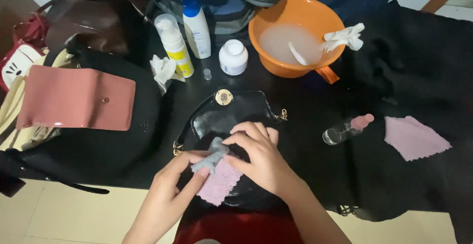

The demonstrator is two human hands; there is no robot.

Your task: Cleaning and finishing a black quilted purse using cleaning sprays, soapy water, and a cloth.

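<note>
The pink cloth (219, 185) lies on the glossy black handbag (231, 116) at the near edge of the bench (315, 106), with its upper end bunched into a greyish wad between both hands. The left hand (170, 187) comes in from below; its thumb and forefinger are narrowed to a pinch on the left side of that wad. The right hand (258, 157) sits over the bag just beside it, its fingers (241, 138) curled down and gripping the wad from the right, so the cloth's lower, flat part hangs free beneath the two hands.

At the far left a pink snap wallet (74, 98) rests on a black bag (98, 145), well apart from the hands. Next come a crumpled white tissue (162, 71), a foam pump bottle (173, 44) with a yellow label, a white bottle with a blue cap (196, 27), a small clear cap (207, 74) and a squat white jar (233, 56), all standing behind the handbag. Its round gold clasp (223, 96) faces them. Further right an orange basin (295, 34) holds cloudy water, with a white glove (345, 37) draped over its rim. A clear spray bottle with a pink top (347, 128) lies on its side near the right hand, and a second pink cloth (414, 138) lies flat beyond it on the black covering.
</note>
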